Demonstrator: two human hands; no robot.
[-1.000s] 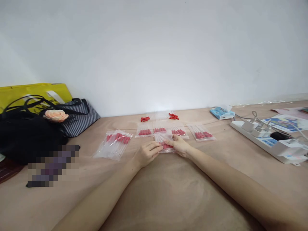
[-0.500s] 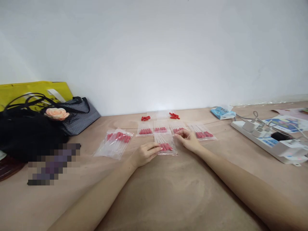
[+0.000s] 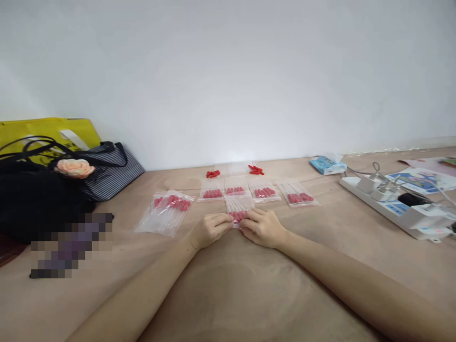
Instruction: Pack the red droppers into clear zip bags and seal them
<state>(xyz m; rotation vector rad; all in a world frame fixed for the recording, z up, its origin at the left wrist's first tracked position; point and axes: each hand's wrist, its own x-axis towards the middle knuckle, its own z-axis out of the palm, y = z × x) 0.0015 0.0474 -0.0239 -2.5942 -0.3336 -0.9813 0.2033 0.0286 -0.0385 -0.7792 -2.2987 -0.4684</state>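
Observation:
A small clear plastic bag (image 3: 235, 203) holding thin white sticks with red ends lies flat on the table in front of me. My left hand (image 3: 213, 229) pinches its near left corner. On the near right edge, my right hand (image 3: 262, 228) has its fingers closed, partly covering the bag. Just behind, similar filled bags lie in a row, among them a left one (image 3: 213, 191), a middle one (image 3: 235, 188) and a right one (image 3: 264, 191). Another filled bag (image 3: 298, 194) sits farther right. To the left, several overlapping bags (image 3: 166, 213) form a pile.
Loose red pieces lie in a left heap (image 3: 213, 174) and a right heap (image 3: 255, 170) near the wall. At right are a tissue pack (image 3: 327, 165) and a power strip (image 3: 388, 205) with plugs and cables. A striped bag (image 3: 110, 173) and black bag (image 3: 39, 204) stand left.
My right hand has moved left and nearer, from the bag in the row behind to the right edge of the front bag. The left hand stays at that bag's left corner.

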